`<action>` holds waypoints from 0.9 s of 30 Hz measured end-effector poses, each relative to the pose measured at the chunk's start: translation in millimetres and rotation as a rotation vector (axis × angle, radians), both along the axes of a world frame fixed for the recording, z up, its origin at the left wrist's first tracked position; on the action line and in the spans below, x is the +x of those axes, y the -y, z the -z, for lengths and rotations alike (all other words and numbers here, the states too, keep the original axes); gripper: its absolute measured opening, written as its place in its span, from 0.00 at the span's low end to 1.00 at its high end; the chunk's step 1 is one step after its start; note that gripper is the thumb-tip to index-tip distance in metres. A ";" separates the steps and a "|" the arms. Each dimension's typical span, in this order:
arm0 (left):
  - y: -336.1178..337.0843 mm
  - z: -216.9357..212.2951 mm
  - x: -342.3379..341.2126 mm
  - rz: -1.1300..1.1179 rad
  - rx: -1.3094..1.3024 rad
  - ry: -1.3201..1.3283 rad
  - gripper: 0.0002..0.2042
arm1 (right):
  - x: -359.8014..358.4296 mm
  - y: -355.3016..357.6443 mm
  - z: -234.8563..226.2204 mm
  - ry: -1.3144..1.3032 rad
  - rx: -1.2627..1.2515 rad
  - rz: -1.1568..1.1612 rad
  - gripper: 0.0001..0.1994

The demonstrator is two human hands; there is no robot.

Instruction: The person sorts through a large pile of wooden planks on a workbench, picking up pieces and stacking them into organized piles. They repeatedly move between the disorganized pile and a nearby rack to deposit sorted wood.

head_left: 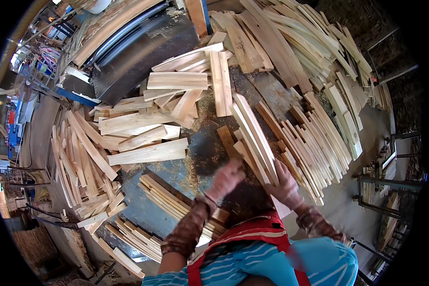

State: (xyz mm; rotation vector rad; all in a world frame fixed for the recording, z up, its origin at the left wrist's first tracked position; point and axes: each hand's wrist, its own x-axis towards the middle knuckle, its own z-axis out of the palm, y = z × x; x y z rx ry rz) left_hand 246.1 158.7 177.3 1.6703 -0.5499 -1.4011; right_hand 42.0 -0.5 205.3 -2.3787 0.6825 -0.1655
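Note:
My right hand (pixel 285 186) is closed on the near end of a few long pale wooden boards (pixel 253 131), which lie side by side and point away from me. To their left, my left hand (pixel 228 177) is smeared by motion and its fingers cannot be made out. It is nearest to a darker brown board (pixel 228 142) on the dark metal table (pixel 207 148). Right of my right hand, a row of narrow wooden strips (pixel 314 143) lies in parallel.
Loose short boards (pixel 152 121) pile up at the left, with a fan of strips (pixel 78 162) beyond. More strips (pixel 169 200) lie before me. A dark machine housing (pixel 143 52) stands at the far left. Long planks (pixel 271 43) are heaped at the back. Metal racks (pixel 388 198) stand at the right.

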 end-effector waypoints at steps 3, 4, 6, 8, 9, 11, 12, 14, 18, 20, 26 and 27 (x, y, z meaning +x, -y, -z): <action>38.1 36.4 52.7 -0.350 -0.077 0.228 0.41 | -70.1 -14.6 24.9 -0.231 -0.152 0.047 0.50; 49.9 67.9 79.4 -0.397 -0.136 0.383 0.41 | -76.8 -21.2 35.5 -0.361 -0.153 0.050 0.49; 76.8 107.4 126.6 -0.475 -0.087 0.316 0.42 | -84.6 -27.7 41.5 -0.213 -0.336 -0.040 0.47; 93.0 142.5 165.8 -0.515 0.043 0.443 0.43 | -64.6 -25.6 22.4 -0.246 -0.195 0.082 0.45; 101.9 148.4 176.5 -0.501 0.097 0.489 0.44 | -55.9 -26.7 16.7 -0.269 -0.116 0.152 0.43; 139.4 119.8 174.6 -0.433 0.254 0.459 0.45 | -52.3 -25.5 28.4 -0.203 -0.111 0.213 0.40; 148.6 113.7 172.4 -0.476 0.174 0.317 0.47 | -48.6 -19.9 35.0 -0.152 -0.116 0.222 0.39; 149.4 128.2 186.2 -0.466 0.236 0.441 0.35 | -24.4 -3.4 40.4 -0.086 -0.105 0.176 0.32; 135.0 140.2 205.3 -0.553 -0.046 0.469 0.15 | 62.9 36.3 42.9 0.223 -0.188 0.085 0.29; 116.8 116.4 203.1 -0.586 -0.155 0.372 0.15 | 130.5 50.3 33.6 0.371 -0.038 0.081 0.29; 53.2 26.8 102.6 -0.580 -0.274 -0.261 0.18 | 231.0 47.1 12.4 0.382 1.348 0.281 0.20; 45.1 29.5 90.1 -0.623 -0.218 -0.329 0.18 | 227.3 35.7 10.3 0.339 1.265 0.259 0.20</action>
